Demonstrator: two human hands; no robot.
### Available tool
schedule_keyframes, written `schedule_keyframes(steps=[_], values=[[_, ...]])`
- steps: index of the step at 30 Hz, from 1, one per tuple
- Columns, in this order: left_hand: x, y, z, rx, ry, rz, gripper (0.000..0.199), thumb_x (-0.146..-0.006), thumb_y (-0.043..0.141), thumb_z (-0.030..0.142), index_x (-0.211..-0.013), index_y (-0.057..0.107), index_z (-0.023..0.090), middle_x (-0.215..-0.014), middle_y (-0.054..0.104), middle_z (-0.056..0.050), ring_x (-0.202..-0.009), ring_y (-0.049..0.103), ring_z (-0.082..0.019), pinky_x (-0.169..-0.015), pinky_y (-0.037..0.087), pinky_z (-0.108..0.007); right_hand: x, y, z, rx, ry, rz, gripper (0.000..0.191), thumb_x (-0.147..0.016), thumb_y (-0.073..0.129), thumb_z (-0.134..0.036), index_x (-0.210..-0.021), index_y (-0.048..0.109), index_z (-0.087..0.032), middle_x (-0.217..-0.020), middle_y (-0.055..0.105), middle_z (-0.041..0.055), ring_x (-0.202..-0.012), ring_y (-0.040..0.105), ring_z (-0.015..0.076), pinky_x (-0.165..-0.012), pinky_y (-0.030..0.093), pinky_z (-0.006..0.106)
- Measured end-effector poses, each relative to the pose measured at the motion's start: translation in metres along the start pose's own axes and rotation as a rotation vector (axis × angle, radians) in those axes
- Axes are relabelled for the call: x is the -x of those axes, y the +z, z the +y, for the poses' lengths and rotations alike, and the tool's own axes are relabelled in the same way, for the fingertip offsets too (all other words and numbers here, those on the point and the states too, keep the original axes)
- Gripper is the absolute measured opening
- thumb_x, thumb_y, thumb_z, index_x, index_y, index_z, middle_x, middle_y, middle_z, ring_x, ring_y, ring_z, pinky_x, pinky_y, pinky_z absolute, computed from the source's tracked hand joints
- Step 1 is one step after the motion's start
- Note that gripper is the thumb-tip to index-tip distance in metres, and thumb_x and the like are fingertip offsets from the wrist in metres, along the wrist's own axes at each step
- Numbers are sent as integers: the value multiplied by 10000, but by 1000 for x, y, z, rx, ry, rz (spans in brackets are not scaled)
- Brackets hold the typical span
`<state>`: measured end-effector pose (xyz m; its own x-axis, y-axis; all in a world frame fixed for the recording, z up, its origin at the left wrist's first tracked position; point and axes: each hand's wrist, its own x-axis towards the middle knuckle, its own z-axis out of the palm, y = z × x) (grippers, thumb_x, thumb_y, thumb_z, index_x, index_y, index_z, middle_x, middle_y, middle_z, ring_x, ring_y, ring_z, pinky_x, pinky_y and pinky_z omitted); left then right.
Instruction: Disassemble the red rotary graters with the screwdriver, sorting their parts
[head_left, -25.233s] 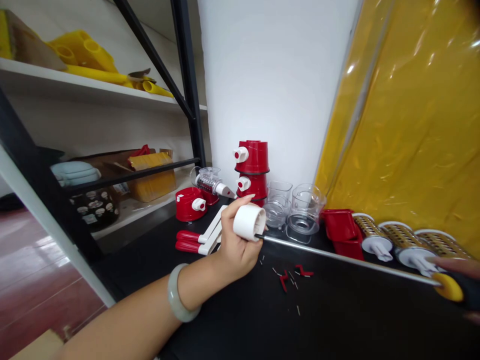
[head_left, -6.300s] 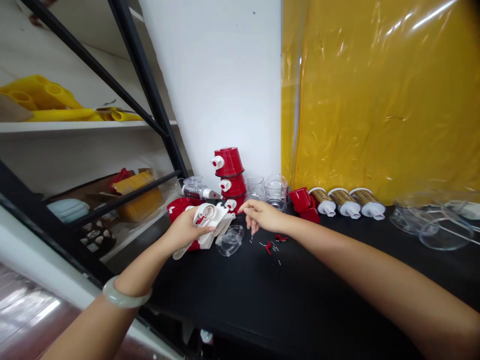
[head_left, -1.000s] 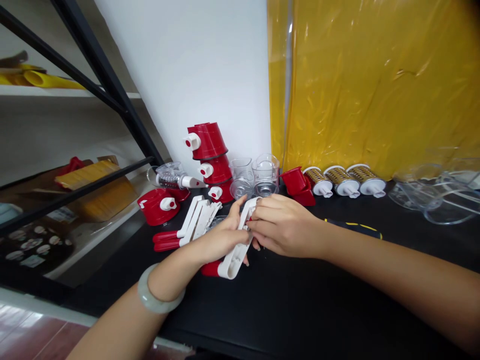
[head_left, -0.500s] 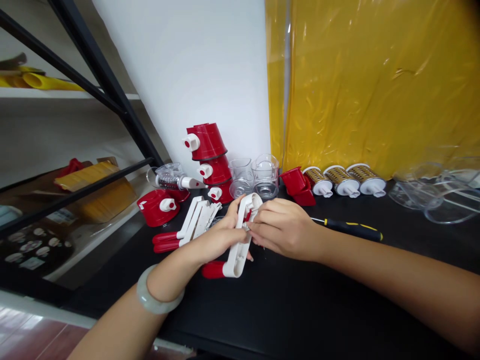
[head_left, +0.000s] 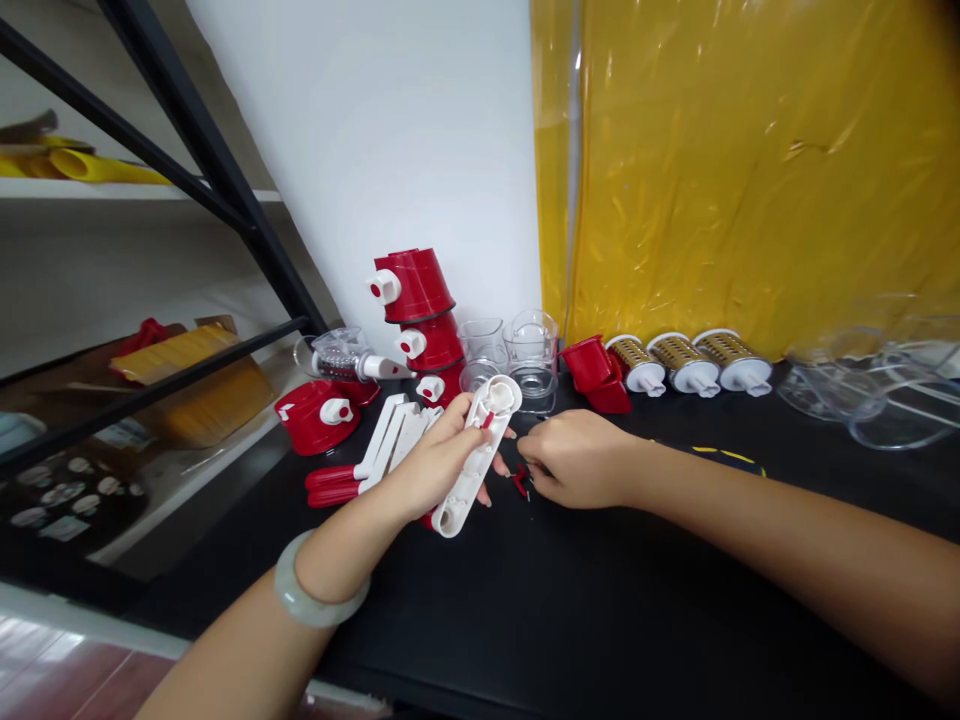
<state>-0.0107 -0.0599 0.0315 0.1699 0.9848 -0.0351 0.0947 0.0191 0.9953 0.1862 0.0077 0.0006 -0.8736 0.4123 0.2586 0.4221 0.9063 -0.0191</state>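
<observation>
My left hand point(head_left: 439, 450) is closed around a white plastic crank handle point(head_left: 466, 490), its hollow inner side turned up, with a small red piece point(head_left: 487, 418) inside near the round upper end. Its red grip is mostly hidden under the hand. To the right, my right hand point(head_left: 574, 460) is low at the black table, fingers curled together; what they pinch, if anything, is hidden. Beside those fingertips lie small red parts point(head_left: 520, 481) with tiny metal bits. More white crank handles with red grips point(head_left: 334, 485) lie left of my left hand.
Stacked red grater bases point(head_left: 424, 290) stand at the back, beside clear plastic housings point(head_left: 531, 350). Red pushers point(head_left: 596, 370), several grater drums point(head_left: 690, 365) and clear parts point(head_left: 870, 390) line the right. A screwdriver point(head_left: 712, 457) is partly behind my right forearm. A shelf frame point(head_left: 217, 180) rises left.
My right hand has left the crank handle and moved right and down to the small red parts. My left hand keeps the handle, now tilted so its hollow side faces up more.
</observation>
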Motion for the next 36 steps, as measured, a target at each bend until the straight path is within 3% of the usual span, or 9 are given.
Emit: schedule_keyframes(steps=[4, 7, 13, 18, 27, 31, 36], values=[[-1, -1, 0, 9, -13, -18, 354, -823, 599, 268, -1141, 458, 206, -1113, 637, -71, -680, 673, -149, -404, 563, -235, 1, 1, 3, -68, 17, -77, 60, -822, 608, -157, -784, 645, -129, -779, 624, 36, -631, 501, 93, -585, 183, 236], [-2, -1, 0, 27, -5, -25, 366, -798, 588, 255, -1137, 456, 211, -1093, 638, -64, -671, 672, -152, -374, 540, -218, 0, 1, 5, -147, 28, -55, 47, -825, 622, -147, -790, 648, -129, -792, 620, 33, -657, 504, 88, -598, 214, 222], [-1, -3, 3, 91, 36, -55, 367, -785, 558, 255, -1128, 436, 207, -925, 628, -27, -575, 652, -156, -321, 498, -213, -6, -1, 2, -414, 150, 205, 93, -912, 552, -194, -989, 577, -148, -817, 595, -4, -679, 508, 70, -599, 314, 191], [-1, -4, 0, 135, 37, -66, 354, -827, 549, 273, -1160, 449, 206, -845, 619, -9, -555, 637, -146, -323, 485, -191, -8, 0, -1, -579, 231, 381, 95, -914, 531, -218, -959, 497, -141, -806, 566, -5, -692, 510, 78, -625, 386, 200], [0, -5, -1, 112, 60, -124, 393, -930, 515, 432, -1245, 447, 209, -709, 609, 7, -551, 633, -152, -335, 479, -169, -13, 13, -5, -857, 160, 266, 200, -874, 586, -165, -1061, 540, -108, -980, 639, 53, -808, 622, 91, -689, 516, 198], [1, -3, 0, 96, 31, -133, 424, -972, 460, 516, -1235, 450, 183, -791, 658, -11, -381, 548, -89, -329, 486, -192, -14, 21, -5, -949, 214, 232, 226, -890, 572, -152, -1103, 512, -104, -1016, 650, 80, -859, 659, 110, -710, 555, 205], [1, -1, 2, 120, -14, -78, 457, -988, 448, 523, -1292, 452, 181, -930, 684, -63, -398, 591, -103, -333, 501, -211, -13, 28, -4, -985, 257, 216, 310, -831, 574, -66, -1123, 486, -120, -1025, 647, 73, -828, 662, 104, -651, 547, 166]])
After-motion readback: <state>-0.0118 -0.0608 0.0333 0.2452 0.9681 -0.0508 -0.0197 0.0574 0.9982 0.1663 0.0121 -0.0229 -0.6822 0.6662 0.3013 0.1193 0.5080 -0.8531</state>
